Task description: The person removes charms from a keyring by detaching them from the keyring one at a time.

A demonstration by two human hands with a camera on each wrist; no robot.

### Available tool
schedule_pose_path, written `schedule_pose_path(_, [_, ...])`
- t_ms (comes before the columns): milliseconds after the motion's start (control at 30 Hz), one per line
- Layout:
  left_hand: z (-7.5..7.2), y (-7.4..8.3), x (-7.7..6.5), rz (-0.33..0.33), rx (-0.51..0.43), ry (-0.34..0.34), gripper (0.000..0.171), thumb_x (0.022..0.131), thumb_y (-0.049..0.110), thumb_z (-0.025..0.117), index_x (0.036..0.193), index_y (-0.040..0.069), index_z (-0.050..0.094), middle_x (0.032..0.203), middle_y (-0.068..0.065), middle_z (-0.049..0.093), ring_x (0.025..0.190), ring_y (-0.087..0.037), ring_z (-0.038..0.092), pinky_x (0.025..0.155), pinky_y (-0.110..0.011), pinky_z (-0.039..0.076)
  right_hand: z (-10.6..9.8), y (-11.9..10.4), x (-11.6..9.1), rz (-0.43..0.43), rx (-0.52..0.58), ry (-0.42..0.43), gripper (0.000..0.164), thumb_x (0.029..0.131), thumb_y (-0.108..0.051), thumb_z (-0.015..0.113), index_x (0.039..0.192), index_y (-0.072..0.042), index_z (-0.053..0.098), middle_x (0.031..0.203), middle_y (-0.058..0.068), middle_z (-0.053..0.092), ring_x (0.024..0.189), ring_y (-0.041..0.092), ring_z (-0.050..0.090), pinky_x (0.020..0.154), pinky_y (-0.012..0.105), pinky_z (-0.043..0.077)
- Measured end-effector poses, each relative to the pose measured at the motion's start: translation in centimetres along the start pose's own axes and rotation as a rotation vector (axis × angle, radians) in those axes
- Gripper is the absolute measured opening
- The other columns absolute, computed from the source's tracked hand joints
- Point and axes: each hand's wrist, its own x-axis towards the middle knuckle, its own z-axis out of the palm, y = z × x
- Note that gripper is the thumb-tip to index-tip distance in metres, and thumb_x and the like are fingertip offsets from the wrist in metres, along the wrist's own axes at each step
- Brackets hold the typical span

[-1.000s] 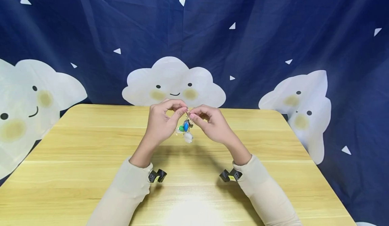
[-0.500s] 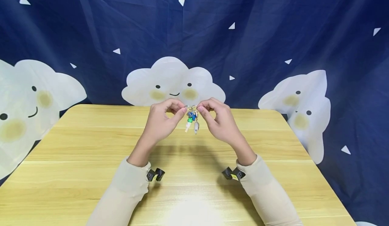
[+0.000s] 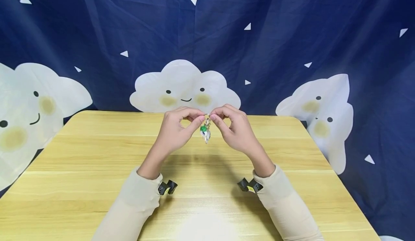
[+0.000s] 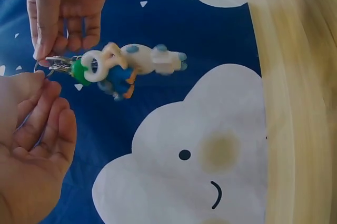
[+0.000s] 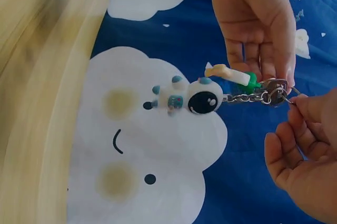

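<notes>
My left hand and right hand meet above the table's far part. Thumb and forefinger of each pinch a thin metal key ring from opposite sides. Below the ring hangs a bunch of charms. In the right wrist view, a white astronaut figure with a black visor dangles on a silver chain. Beside it are a green and white charm and a flat metal piece like a key. A blue charm with orange parts shows in the left wrist view.
A light wooden table spreads beneath both arms. Behind it hangs a dark blue curtain with smiling white clouds. Black wrist cameras sit at the sleeve cuffs.
The right hand has moved right from the charms up to the ring; the left hand has shifted slightly right. The hands draw closer together than half a second ago, and the charms have turned.
</notes>
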Motion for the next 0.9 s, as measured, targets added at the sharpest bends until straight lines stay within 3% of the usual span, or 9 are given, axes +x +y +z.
schedule_pose_path(200, [0.1, 0.4, 0.1, 0.046, 0.027, 0.062, 0.008, 0.096, 0.012, 0.073, 0.099, 0.005, 0.077, 0.085, 0.000, 0.073, 0.080, -0.012, 0.066, 0.076, -0.032, 0.055, 0.2, -0.4, -0.1, -0.015, 0.037, 0.018, 0.007, 0.098, -0.008, 0.068, 0.101, -0.005, 0.074, 0.088, 0.000, 0.067, 0.079, 0.013, 0.060, 0.072, 0.035, 0.052])
schedule_pose_path(400, [0.1, 0.5, 0.2, 0.017, -0.069, 0.136, 0.009, 0.098, 0.010, 0.070, 0.098, 0.003, 0.075, 0.084, -0.002, 0.074, 0.078, -0.015, 0.067, 0.079, -0.032, 0.056, 1.0, -0.4, -0.1, -0.068, 0.041, 0.036, 0.006, 0.095, -0.007, 0.072, 0.100, -0.005, 0.073, 0.083, 0.000, 0.064, 0.080, 0.012, 0.059, 0.071, 0.030, 0.050])
schedule_pose_path(600, [0.4, 0.4, 0.2, -0.012, -0.115, 0.125, 0.010, 0.098, 0.010, 0.070, 0.100, 0.002, 0.075, 0.083, -0.002, 0.074, 0.078, -0.016, 0.067, 0.080, -0.030, 0.056, 1.6, -0.4, -0.1, -0.161, 0.020, 0.103, 0.006, 0.092, -0.002, 0.074, 0.097, -0.005, 0.073, 0.081, 0.001, 0.064, 0.080, 0.015, 0.058, 0.072, 0.030, 0.049])
schedule_pose_path(800, [0.5, 0.4, 0.1, -0.044, -0.114, 0.105, 0.007, 0.096, 0.009, 0.071, 0.098, 0.004, 0.075, 0.084, -0.001, 0.073, 0.078, -0.014, 0.066, 0.080, -0.030, 0.055, 1.6, -0.2, -0.1, -0.192, -0.009, 0.122, 0.003, 0.095, -0.002, 0.068, 0.097, -0.003, 0.070, 0.083, 0.004, 0.063, 0.082, 0.018, 0.059, 0.075, 0.031, 0.049])
schedule_pose_path(900, [0.4, 0.4, 0.1, -0.015, -0.089, 0.096, 0.007, 0.095, 0.008, 0.072, 0.100, 0.004, 0.075, 0.085, 0.000, 0.073, 0.078, -0.013, 0.067, 0.078, -0.031, 0.056, 1.6, -0.2, -0.1, -0.212, -0.027, 0.113, 0.007, 0.099, -0.006, 0.064, 0.098, -0.001, 0.068, 0.085, 0.006, 0.063, 0.083, 0.020, 0.059, 0.076, 0.031, 0.050])
